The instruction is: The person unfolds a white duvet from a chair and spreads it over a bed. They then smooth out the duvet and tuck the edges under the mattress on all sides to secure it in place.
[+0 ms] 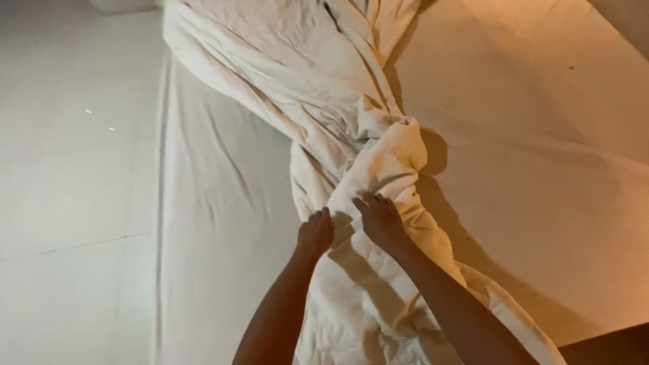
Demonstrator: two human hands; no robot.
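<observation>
A crumpled white duvet (338,135) lies bunched in a long twisted heap down the middle of the bed (541,169), over the smooth sheet. The left hand (316,232) is clenched on a fold of the duvet near its narrow middle. The right hand (380,217) sits just beside it, fingers curled into the same cloth. The pale tiled floor (67,169) shows to the left of the bed.
</observation>
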